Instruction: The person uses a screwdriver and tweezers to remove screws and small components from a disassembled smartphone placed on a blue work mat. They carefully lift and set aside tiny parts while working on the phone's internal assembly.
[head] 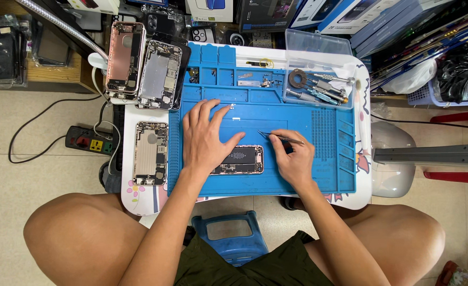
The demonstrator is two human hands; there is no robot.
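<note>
An opened phone (pixel 243 160) with its black battery showing lies on the blue work mat (pixel 308 175). My left hand (pixel 206 139) rests flat on the phone's left part, fingers spread toward the back of the mat. My right hand (pixel 294 160) sits at the phone's right end and pinches slim metal tweezers (pixel 281 137), which point left over the mat just above the phone.
Three other opened phone bodies (pixel 150 153) (pixel 160 74) (pixel 124 57) lie left of the mat. A clear tray (pixel 318 79) of screwdrivers sits at the back right. A power strip (pixel 88 140) lies on the floor at left; a blue stool (pixel 233 235) stands between my knees.
</note>
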